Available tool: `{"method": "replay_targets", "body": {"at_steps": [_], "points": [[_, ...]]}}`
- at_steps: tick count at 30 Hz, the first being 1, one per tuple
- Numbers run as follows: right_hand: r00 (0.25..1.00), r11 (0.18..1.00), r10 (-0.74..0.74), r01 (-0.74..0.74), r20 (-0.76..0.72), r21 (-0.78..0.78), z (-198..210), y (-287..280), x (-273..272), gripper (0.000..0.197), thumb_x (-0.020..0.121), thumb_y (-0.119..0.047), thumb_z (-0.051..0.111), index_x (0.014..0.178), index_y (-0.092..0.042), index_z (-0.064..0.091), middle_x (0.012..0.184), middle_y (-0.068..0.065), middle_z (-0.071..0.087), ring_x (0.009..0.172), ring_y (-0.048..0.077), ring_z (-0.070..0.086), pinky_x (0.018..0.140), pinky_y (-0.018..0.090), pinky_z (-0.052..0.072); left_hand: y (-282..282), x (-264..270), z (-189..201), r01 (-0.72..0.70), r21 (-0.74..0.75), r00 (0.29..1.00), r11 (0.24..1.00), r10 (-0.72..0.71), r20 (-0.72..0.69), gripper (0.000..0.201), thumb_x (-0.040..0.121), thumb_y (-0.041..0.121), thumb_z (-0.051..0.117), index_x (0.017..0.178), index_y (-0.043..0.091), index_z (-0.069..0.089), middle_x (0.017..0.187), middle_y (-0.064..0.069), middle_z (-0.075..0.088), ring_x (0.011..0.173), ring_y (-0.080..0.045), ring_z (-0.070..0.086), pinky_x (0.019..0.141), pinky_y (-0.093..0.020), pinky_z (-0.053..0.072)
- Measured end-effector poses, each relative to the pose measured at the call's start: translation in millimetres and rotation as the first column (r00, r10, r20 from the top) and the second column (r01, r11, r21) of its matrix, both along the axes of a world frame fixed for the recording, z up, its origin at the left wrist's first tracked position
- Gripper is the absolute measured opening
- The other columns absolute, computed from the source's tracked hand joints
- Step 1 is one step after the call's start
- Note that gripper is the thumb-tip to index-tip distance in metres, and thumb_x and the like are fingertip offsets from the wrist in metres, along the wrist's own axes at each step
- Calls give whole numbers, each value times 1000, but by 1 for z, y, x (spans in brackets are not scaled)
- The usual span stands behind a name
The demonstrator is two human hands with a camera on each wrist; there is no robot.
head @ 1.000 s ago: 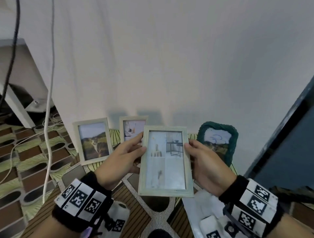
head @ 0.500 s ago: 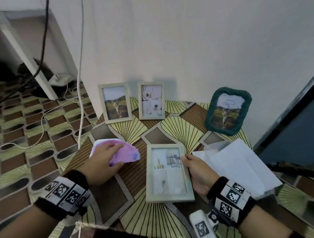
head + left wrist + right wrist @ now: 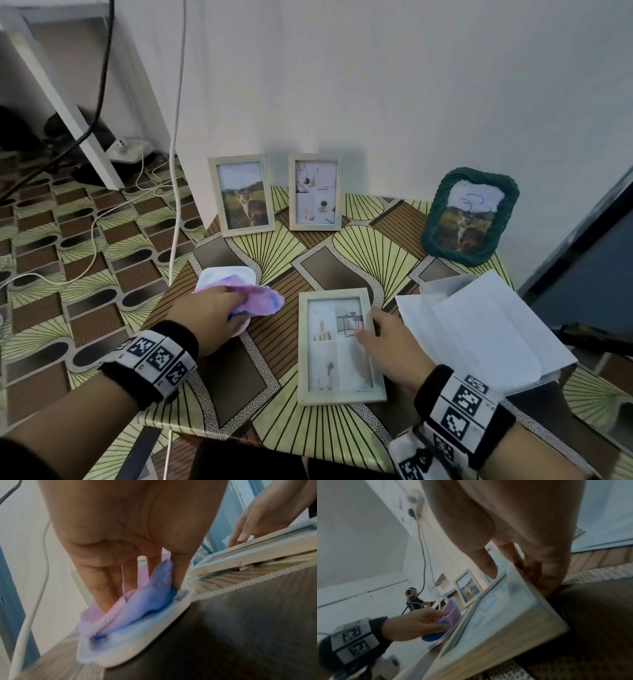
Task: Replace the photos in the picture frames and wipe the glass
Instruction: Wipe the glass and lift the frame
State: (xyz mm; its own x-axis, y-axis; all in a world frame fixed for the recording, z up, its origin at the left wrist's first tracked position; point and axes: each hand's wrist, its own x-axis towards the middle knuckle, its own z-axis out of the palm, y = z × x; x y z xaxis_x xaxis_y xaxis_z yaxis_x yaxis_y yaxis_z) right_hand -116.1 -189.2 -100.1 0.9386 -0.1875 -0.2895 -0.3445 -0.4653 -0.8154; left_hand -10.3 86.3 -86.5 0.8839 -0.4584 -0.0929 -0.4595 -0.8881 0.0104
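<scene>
A pale wooden picture frame (image 3: 339,346) with a room photo lies flat on the table. My right hand (image 3: 368,325) holds its right edge, thumb on the glass and fingers at the rim; the right wrist view shows the frame (image 3: 505,615) under the thumb. My left hand (image 3: 239,301) pinches a pink and blue cloth (image 3: 260,298) that lies in a white tray (image 3: 219,274). From the left wrist, the fingers (image 3: 106,588) dig into the cloth (image 3: 145,601) above the tray (image 3: 154,635).
Two pale frames (image 3: 241,195) (image 3: 315,193) and a green woven frame (image 3: 469,216) lean against the wall at the back. A white folded paper (image 3: 479,335) lies right of my right hand. Cables (image 3: 174,171) hang left of the table.
The frame, held up in both hands a second ago, now lies flat on the table. My left hand let go of it, moved left and took hold of the cloth.
</scene>
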Motion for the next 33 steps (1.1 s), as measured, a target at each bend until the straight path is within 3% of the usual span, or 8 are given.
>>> {"method": "replay_targets", "body": {"at_steps": [6,10,13,16,23,26,28,33], "points": [[988,970,140,-124,64,-209,-1,-11,-14,29,91,-16,59,120,-12,57,110,5,52,105,20,51,88,26,42,4,-7,7,80,-143,981,986,-53,188,42,71,44,78,104,30,56,94,7,55,84,-14,52,69,-32,51],[975,947,213,-191,62,-259,-3,-15,-17,52,92,-21,60,141,-26,43,126,-2,44,110,9,45,90,15,31,-8,-3,7,220,38,969,975,-223,106,75,75,56,69,140,48,32,146,-2,34,134,-24,34,104,-49,38],[970,940,233,-207,70,-271,-5,-14,-16,51,91,-21,60,138,-29,45,126,-4,43,118,11,45,98,20,33,-18,2,4,204,135,978,970,-208,22,52,88,60,49,138,52,33,157,0,24,145,-21,21,110,-49,27],[972,940,229,-204,60,-275,-6,-13,-15,48,91,-22,61,136,-32,47,125,-5,41,120,12,44,102,24,34,-23,1,6,149,27,987,988,-150,49,25,92,43,48,115,39,55,139,5,45,132,-20,40,104,-43,35],[970,922,238,-213,40,-323,-9,-12,-14,43,90,-25,62,131,-29,51,124,-2,42,110,14,47,98,27,39,19,0,27,94,-115,983,989,-74,165,11,83,38,51,91,31,56,86,12,63,81,-15,60,74,-31,37],[968,912,248,-221,35,-345,-9,-11,-14,46,90,-25,62,134,-26,50,129,-2,40,116,14,46,103,27,37,43,1,23,56,-11,993,998,-55,102,38,86,26,49,122,38,54,109,14,68,93,-13,63,88,-33,44],[963,900,266,-230,48,-371,-9,-10,-15,49,89,-23,61,137,-21,49,134,-2,39,125,14,42,106,23,32,48,-1,14,53,108,998,993,-54,12,54,95,29,39,148,37,34,130,11,62,110,-16,61,97,-34,45],[950,890,299,-245,87,-384,-11,-11,-15,53,87,-23,63,136,-15,44,139,-5,38,130,10,38,94,12,25,41,-10,-9,18,241,996,970,4,-92,75,96,67,21,155,22,19,161,3,25,142,-16,36,112,-37,38]]}}
